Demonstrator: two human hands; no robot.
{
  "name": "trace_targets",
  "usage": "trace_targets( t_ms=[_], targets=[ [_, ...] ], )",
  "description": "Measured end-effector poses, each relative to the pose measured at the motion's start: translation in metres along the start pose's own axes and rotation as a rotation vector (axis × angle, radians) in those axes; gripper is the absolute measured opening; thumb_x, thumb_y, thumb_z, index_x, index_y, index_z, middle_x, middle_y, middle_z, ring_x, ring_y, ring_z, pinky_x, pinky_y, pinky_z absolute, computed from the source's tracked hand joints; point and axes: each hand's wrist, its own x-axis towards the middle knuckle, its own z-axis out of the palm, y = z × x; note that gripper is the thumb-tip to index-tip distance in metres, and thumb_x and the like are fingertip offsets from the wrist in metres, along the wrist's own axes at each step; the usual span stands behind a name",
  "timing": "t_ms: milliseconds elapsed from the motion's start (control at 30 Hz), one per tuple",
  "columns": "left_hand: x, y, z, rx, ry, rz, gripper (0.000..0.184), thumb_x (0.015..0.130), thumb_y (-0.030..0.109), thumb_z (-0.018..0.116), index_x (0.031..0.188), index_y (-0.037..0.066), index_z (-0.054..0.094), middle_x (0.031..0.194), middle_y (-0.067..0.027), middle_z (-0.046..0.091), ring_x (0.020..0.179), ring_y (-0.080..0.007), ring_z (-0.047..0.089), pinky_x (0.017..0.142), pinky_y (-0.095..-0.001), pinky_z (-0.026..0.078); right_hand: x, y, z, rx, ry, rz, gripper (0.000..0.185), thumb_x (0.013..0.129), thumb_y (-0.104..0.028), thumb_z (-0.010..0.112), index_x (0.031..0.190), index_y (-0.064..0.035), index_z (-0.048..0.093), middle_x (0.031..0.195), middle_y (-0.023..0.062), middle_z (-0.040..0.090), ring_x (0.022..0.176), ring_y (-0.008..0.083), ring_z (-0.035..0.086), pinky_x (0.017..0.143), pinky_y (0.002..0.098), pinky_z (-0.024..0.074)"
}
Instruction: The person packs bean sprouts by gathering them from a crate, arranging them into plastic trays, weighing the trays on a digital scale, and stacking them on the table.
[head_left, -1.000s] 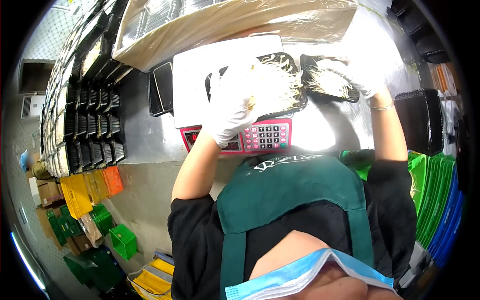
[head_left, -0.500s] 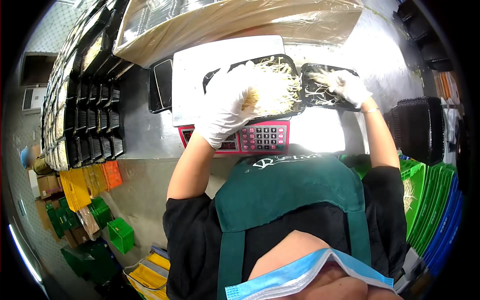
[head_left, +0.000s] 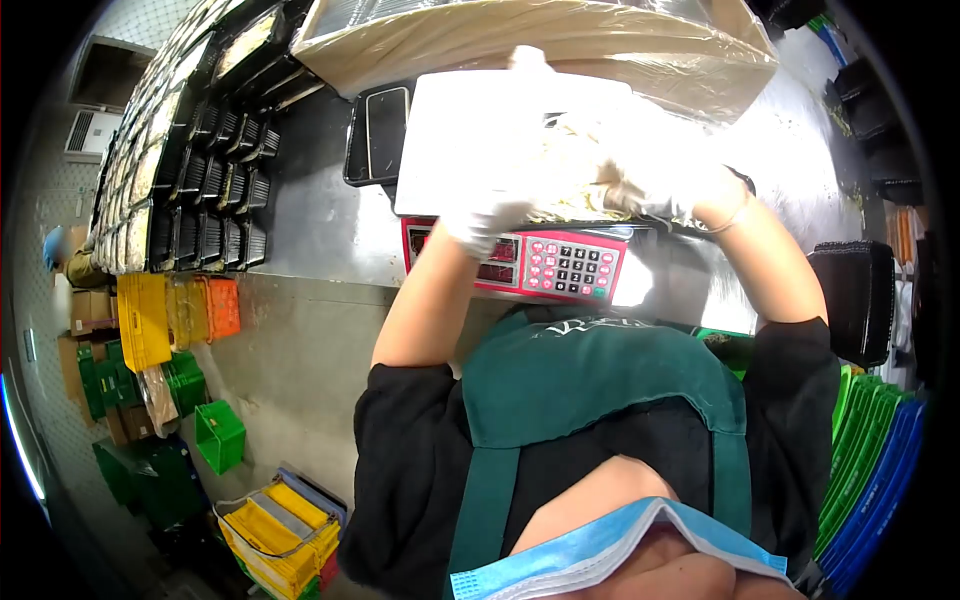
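A white-topped weighing scale [head_left: 440, 130] with a red keypad panel [head_left: 570, 265] stands on the metal table. Pale sprouts [head_left: 575, 170] lie heaped over it, washed out by glare. My gloved left hand [head_left: 490, 205] is at the left side of the sprouts; its fingers are lost in the bright light. From the right, my gloved right hand [head_left: 655, 185] reaches onto the heap, its fingers curled at the sprouts. The black tray under them is mostly hidden by hands and glare.
Stacked black trays of sprouts [head_left: 150, 170] rise at the left. A phone-like dark object [head_left: 385, 130] lies beside the scale. Behind is a plastic-lined box [head_left: 560, 50]. Black trays [head_left: 855, 300] stand at the right. A person [head_left: 80, 265] is at the far left.
My right hand has moved left from the small tray to the sprouts on the scale. The view has shifted, and the scale now appears farther right and higher.
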Motion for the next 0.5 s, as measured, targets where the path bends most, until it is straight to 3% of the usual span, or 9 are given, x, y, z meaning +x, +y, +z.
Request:
trace_targets(
  t_ms=[33, 100, 133, 200, 267, 333, 400, 467, 500],
  targets=[
    [-0.004, 0.005, 0.013, -0.014, -0.009, 0.068, 0.056, 0.084, 0.023, 0.063, 0.132, -0.001, 0.047, 0.139, -0.0209, 0.042, 0.125, -0.0340, 0.044, 0.107, -0.0419, 0.033, 0.002, -0.006, -0.001, -0.028, -0.132, 0.047, 0.052, 0.077, -0.030, 0.069, 0.124, -0.0106, 0.056, 0.113, 0.0142, 0.062, 0.102, 0.0280, 0.061, 0.093, 0.0380, 0.0475],
    [-0.007, 0.006, 0.014, 0.081, -0.239, 0.009, 0.051, 0.085, 0.025, 0.060, 0.130, 0.002, 0.051, 0.139, -0.0189, 0.043, 0.122, -0.0339, 0.046, 0.104, -0.0418, 0.035, -0.006, 0.039, 0.044, -0.256, 0.466, -0.357, 0.057, 0.075, -0.034, 0.070, 0.122, -0.0049, 0.055, 0.116, 0.0187, 0.060, 0.103, 0.0330, 0.057, 0.088, 0.0419, 0.0448],
    [-0.008, 0.006, 0.014, 0.168, -0.481, -0.049, 0.047, 0.086, 0.027, 0.058, 0.127, 0.005, 0.054, 0.139, -0.0169, 0.044, 0.119, -0.0338, 0.048, 0.101, -0.0418, 0.038, -0.013, 0.042, 0.042, -0.258, 0.462, -0.363, 0.057, 0.075, -0.034, 0.070, 0.122, -0.0049, 0.055, 0.116, 0.0187, 0.060, 0.103, 0.0330, 0.057, 0.088, 0.0419, 0.0448],
    [-0.009, -0.002, 0.019, 0.127, -0.409, 0.031, 0.044, 0.087, 0.030, 0.056, 0.126, 0.009, 0.056, 0.136, -0.0150, 0.046, 0.114, -0.0332, 0.050, 0.099, -0.0421, 0.039, -0.032, 0.042, 0.037, 0.184, 0.223, 0.027, 0.062, 0.077, -0.036, 0.070, 0.128, -0.0055, 0.052, 0.125, 0.0186, 0.057, 0.105, 0.0339, 0.056, 0.090, 0.0426, 0.0439],
    [-0.010, -0.001, 0.024, 0.082, -0.344, 0.108, 0.041, 0.088, 0.032, 0.053, 0.124, 0.012, 0.058, 0.134, -0.0131, 0.048, 0.109, -0.0325, 0.053, 0.096, -0.0424, 0.040, -0.038, 0.053, 0.054, 0.095, 0.282, 0.024, 0.058, 0.080, -0.031, 0.068, 0.129, -0.0054, 0.051, 0.120, 0.0178, 0.059, 0.104, 0.0335, 0.057, 0.091, 0.0421, 0.0440],
    [-0.003, 0.004, 0.020, -0.193, -0.478, -0.151, 0.043, 0.090, 0.026, 0.058, 0.127, 0.005, 0.055, 0.129, -0.0135, 0.056, 0.119, -0.0301, 0.051, 0.103, -0.0402, 0.038, -0.037, 0.074, 0.074, 0.119, 0.203, 0.099, 0.053, 0.085, -0.024, 0.063, 0.133, -0.0065, 0.048, 0.118, 0.0174, 0.059, 0.096, 0.0338, 0.060, 0.088, 0.0405, 0.0462],
    [0.002, 0.009, 0.017, -0.107, -0.499, -0.130, 0.043, 0.089, 0.024, 0.059, 0.127, 0.004, 0.055, 0.128, -0.0138, 0.056, 0.118, -0.0294, 0.051, 0.102, -0.0396, 0.039, -0.050, 0.103, 0.088, 0.131, 0.195, 0.019, 0.046, 0.091, -0.016, 0.053, 0.134, -0.0021, 0.045, 0.110, 0.0168, 0.060, 0.082, 0.0230, 0.062, 0.073, 0.0311, 0.0513],
    [0.003, 0.013, 0.014, -0.023, -0.523, -0.105, 0.043, 0.088, 0.022, 0.061, 0.127, 0.004, 0.054, 0.127, -0.0142, 0.057, 0.118, -0.0288, 0.052, 0.102, -0.0389, 0.040, -0.072, 0.127, 0.092, 1.450, 0.128, 0.121, 0.039, 0.089, -0.013, 0.059, 0.125, 0.0007, 0.054, 0.103, 0.0133, 0.065, 0.076, 0.0131, 0.057, 0.072, 0.0278, 0.0493],
    [0.003, 0.014, 0.013, 0.013, -0.490, -0.100, 0.041, 0.086, 0.020, 0.063, 0.123, 0.004, 0.057, 0.123, -0.0141, 0.059, 0.114, -0.0292, 0.054, 0.099, -0.0386, 0.042, -0.087, 0.136, 0.093, 1.295, 0.222, 0.292, 0.038, 0.088, -0.014, 0.061, 0.123, 0.0006, 0.057, 0.103, 0.0125, 0.066, 0.077, 0.0118, 0.057, 0.073, 0.0269, 0.0486]
  ],
)
